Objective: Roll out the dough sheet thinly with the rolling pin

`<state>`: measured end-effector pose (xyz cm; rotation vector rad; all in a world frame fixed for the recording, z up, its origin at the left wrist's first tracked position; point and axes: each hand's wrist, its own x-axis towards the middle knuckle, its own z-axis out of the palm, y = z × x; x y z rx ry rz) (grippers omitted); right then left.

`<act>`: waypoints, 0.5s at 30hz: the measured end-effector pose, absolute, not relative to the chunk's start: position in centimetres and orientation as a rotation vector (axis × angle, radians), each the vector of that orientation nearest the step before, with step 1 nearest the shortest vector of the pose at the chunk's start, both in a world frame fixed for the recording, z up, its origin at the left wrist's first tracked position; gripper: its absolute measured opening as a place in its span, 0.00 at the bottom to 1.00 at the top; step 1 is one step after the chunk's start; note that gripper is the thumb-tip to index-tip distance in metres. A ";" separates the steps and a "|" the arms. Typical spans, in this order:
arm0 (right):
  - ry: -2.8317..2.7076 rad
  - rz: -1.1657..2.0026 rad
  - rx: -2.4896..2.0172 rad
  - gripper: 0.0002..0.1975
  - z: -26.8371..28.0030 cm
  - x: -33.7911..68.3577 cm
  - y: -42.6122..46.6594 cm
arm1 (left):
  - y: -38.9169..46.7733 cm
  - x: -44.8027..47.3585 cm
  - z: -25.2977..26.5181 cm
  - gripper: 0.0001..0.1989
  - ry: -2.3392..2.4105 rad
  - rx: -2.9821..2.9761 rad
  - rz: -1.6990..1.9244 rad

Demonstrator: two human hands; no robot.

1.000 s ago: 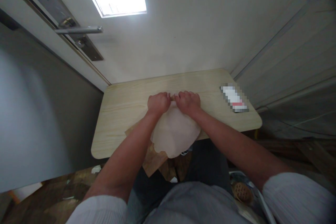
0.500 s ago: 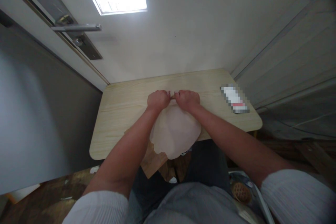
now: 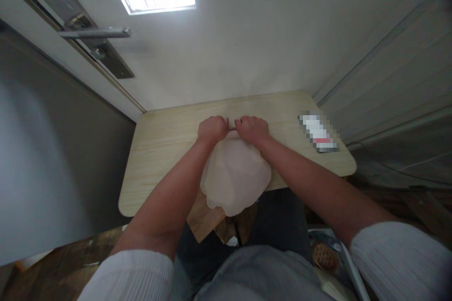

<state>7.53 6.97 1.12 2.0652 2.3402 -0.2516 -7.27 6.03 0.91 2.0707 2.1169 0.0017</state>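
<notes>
A pale pinkish-beige sheet [image 3: 236,174] with a wavy lower edge hangs over the front edge of the light wooden table [image 3: 158,146]. It narrows toward the top, where both fists meet it; cloth or another soft material, I cannot tell. My left hand [image 3: 213,129] is closed at the upper left of the sheet. My right hand [image 3: 253,129] is closed at its upper right, close to the left one with the thumbs facing. A short brownish strip shows between the fists. What lies inside the fingers is hidden.
A pixelated phone-like object [image 3: 319,131] lies at the table's right. Beyond the table stands a white door with a metal handle [image 3: 95,33]. A brown flat piece [image 3: 205,218] shows below the sheet. At lower right is a container with a round lattice-patterned brown item [image 3: 325,257].
Both fists have risen slightly in the view, and more of the sheet's top shows beneath them. The whole view has shifted a little. Both hands stay closed.
</notes>
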 end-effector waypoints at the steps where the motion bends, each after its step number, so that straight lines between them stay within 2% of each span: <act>1: 2.341 -0.256 2.069 0.28 1.1 7.5 7.1 | 6.2 -7.3 0.9 0.31 2.114 2.076 0.006; 15: 2.371 -0.237 2.113 0.28 0.9 7.4 7.8 | 6.8 -7.5 0.5 0.31 2.101 2.137 0.076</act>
